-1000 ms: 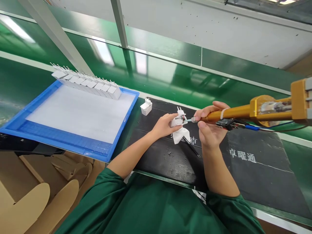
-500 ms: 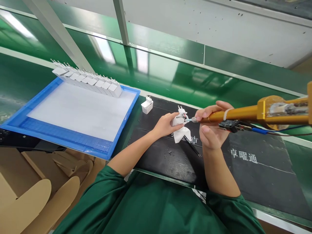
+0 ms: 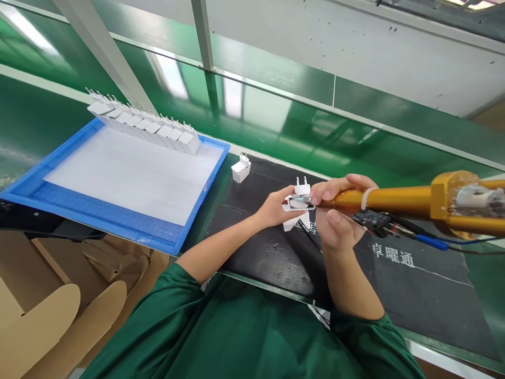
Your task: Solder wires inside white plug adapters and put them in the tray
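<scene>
My left hand (image 3: 275,208) is closed on a white plug adapter (image 3: 303,188) whose two pins point away from me. In my right hand (image 3: 337,210) is a gold-coloured tubular tool (image 3: 386,202) with a small black switch (image 3: 373,220) and wires on it. The tool's metal tip sits at the adapter's housing; whether it is inside I cannot tell. Just below the adapter, a white cloth or paper piece (image 3: 291,222) and black tweezers (image 3: 311,237) lie on the black mat (image 3: 268,252). A second white adapter (image 3: 241,169) stands on the mat's far left corner.
To the left, a blue tray (image 3: 158,238) with a white sheet holds a row of white adapters (image 3: 158,131), pins up, along its far edge. Brown cardboard (image 3: 51,310) is at the lower left. A metal post (image 3: 203,37) rises behind the bench.
The adapter in my left hand has tilted, so its pins show more upright. The tool tip and my right hand have moved slightly left and down, closer against the adapter.
</scene>
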Available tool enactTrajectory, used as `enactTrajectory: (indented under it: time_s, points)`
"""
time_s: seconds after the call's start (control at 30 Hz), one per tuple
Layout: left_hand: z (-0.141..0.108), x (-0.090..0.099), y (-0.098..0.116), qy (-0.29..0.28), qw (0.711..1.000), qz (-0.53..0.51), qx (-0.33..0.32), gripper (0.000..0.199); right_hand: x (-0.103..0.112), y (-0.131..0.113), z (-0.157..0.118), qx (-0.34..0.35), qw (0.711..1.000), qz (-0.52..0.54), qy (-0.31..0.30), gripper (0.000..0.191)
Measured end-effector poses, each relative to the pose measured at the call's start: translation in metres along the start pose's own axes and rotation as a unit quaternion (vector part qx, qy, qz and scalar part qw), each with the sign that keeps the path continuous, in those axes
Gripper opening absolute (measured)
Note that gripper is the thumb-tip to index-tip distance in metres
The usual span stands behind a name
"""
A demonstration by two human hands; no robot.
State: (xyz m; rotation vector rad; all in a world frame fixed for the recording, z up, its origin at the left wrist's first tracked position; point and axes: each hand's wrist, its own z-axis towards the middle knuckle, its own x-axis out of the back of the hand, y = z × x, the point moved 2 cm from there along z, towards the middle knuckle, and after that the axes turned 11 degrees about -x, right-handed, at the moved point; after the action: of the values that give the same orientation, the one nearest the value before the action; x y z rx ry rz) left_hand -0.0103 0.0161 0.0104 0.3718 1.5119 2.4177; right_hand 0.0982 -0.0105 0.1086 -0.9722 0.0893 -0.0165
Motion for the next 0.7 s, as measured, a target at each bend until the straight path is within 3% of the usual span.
enactTrajectory:
  time_s: [0.23, 0.43, 0.6, 0.7]
  points:
    - [0.000, 0.001, -0.001, 0.002, 1.000, -0.019, -0.020, 0.039, -0.002, -0.002, 0.001, 0.008, 0.999, 0.037, -0.020, 0.054]
    - [0.005, 0.011, -0.011, 0.028, 0.991, 0.132, 0.010, 0.045, 0.003, 0.003, 0.005, 0.032, 0.999, 0.034, -0.021, 0.052]
    - [0.012, 0.030, -0.010, 0.067, 0.989, 0.122, 0.039, 0.033, 0.017, 0.006, 0.004, -0.008, 1.000, 0.022, -0.004, 0.044]
    - [0.013, 0.037, 0.001, 0.082, 0.989, 0.110, 0.046, 0.037, 0.033, 0.006, 0.000, -0.028, 0.999, 0.020, 0.027, 0.042]
